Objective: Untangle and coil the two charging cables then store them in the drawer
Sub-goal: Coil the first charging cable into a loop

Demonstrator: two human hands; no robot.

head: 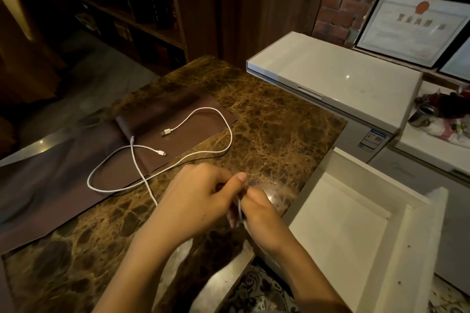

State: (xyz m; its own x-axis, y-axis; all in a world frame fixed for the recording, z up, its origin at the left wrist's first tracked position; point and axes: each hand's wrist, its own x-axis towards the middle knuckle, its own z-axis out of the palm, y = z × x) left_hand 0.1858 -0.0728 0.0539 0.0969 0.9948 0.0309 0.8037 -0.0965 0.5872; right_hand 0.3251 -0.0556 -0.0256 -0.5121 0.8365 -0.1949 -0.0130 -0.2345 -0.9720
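Marble countertop [267, 119], brown veined, is the landmark. Its right edge drops straight to an open white drawer [338, 231], pulled out and sitting just beside and below that edge; drawer interior looks bare from here. Near corner of the countertop ends just below the hands, patterned floor visible past it. Brown leather mat [178, 119] lies on the countertop's left-centre, far end rolled up. White charging cable [223, 129] is sprawled loose over the mat and the bare marble: one wide loop bulges toward the countertop's right side, a second loop sits off the mat's near edge, strands cross once near the mat's middle. USB-A plug [166, 132] rests on the mat pointing left; smaller plug [160, 152] points right, just nearer the camera. One strand runs from the crossing toward the hands, long axis roughly diagonal toward the near edge. Left hand [193, 198] and right hand [259, 213] are together over the near-right part of the countertop, close to the drawer edge, both curled and pinching thin white cable strands [239, 207] between them; can't tell how much is coiled. Bare marble between hands and drawer. White chest freezer [330, 71] stands beyond the countertop's right side.
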